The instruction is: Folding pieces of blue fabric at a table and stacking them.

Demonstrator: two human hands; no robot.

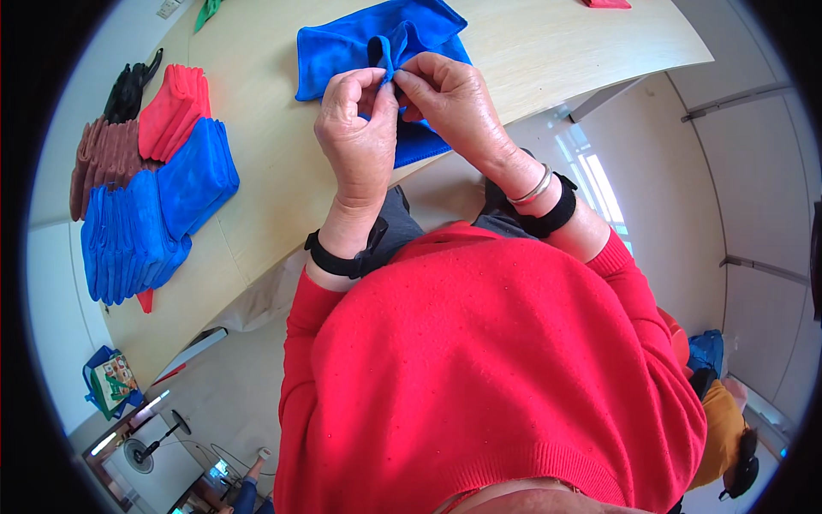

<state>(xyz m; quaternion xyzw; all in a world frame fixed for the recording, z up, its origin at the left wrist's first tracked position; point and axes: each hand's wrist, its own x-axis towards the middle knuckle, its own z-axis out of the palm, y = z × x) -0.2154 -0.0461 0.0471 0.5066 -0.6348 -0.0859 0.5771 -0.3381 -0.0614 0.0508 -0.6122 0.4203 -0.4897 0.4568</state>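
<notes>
A blue cloth [338,53] lies on the table in front of me, part of it hanging over the near edge. Both hands meet above its middle, pinching a raised fold of it. My left hand [355,128] grips the fold between thumb and fingertips. From the other side my right hand [454,103] pinches the same fold, its fingertips almost touching the left ones. The exact spot between the fingertips is partly hidden.
On the pale wooden table [565,43], folded blue cloths [128,231], red cloths [175,111] and brown cloths [110,158] stand in piles at the left. Black gloves or cloth [128,90] lie behind them. A red piece [608,3] sits at the far right. A fan [141,454] stands lower left.
</notes>
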